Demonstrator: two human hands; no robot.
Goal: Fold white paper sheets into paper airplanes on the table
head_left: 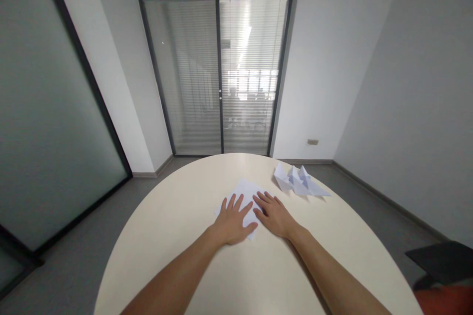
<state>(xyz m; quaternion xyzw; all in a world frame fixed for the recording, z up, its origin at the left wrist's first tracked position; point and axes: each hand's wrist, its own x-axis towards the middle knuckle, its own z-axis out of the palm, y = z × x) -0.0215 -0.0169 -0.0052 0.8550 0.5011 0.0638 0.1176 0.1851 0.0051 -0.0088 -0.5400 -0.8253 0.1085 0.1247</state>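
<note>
The left hand [232, 222] lies flat with fingers spread on a white sheet of paper [242, 188], which sits on the round table [158, 241] in front of the person. The right hand [275, 214], loose and gripping nothing, rests at the sheet's right side. Folded white paper [300, 184] stands beyond it, near the table's far right edge.

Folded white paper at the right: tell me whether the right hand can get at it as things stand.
Likely yes: the folded white paper lies beyond and to the right of the right hand, with nothing visible standing between them.
</note>
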